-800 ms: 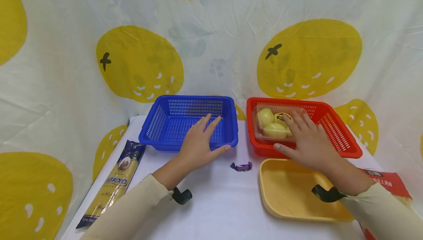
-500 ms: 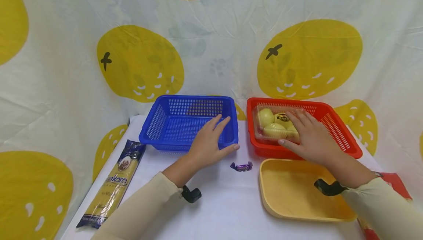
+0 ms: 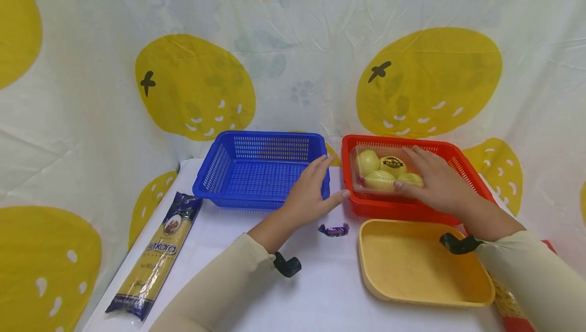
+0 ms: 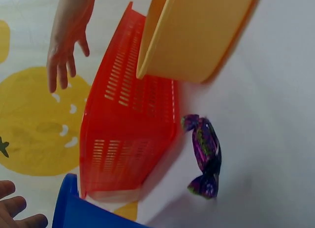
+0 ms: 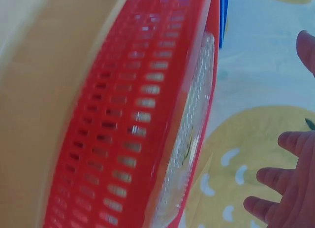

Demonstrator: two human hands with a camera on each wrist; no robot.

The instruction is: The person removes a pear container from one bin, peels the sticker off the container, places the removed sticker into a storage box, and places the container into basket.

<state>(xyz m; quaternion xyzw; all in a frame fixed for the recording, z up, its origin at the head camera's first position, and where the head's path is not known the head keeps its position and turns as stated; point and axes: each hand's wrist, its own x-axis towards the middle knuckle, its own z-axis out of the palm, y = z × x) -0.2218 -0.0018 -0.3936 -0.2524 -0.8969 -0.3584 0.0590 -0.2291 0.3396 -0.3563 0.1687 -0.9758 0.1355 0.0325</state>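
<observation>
My right hand (image 3: 439,184) hovers above the red basket (image 3: 458,159), fingers spread, beside a clear plastic box of pale yellow-green fruit (image 3: 380,179). In the right wrist view the fingers (image 5: 275,179) stand apart from the basket and hold nothing. My left hand (image 3: 311,194) is over the right front corner of the blue basket (image 3: 261,202), its fingers extended and nothing in its grasp. A purple wrapped candy (image 3: 335,230) lies on the table below it; the left wrist view shows this candy (image 4: 205,154) near the red basket (image 4: 118,119).
A yellow tray (image 3: 421,266) stands in front of the red basket. A long pasta packet (image 3: 157,255) lies at the left table edge. Another red packet (image 3: 510,301) is partly hidden under the right sleeve. A fruit-printed curtain (image 3: 302,67) hangs behind.
My left hand has moved right, from over the blue basket's middle to its right corner. My right hand has shifted right, uncovering more of the fruit box.
</observation>
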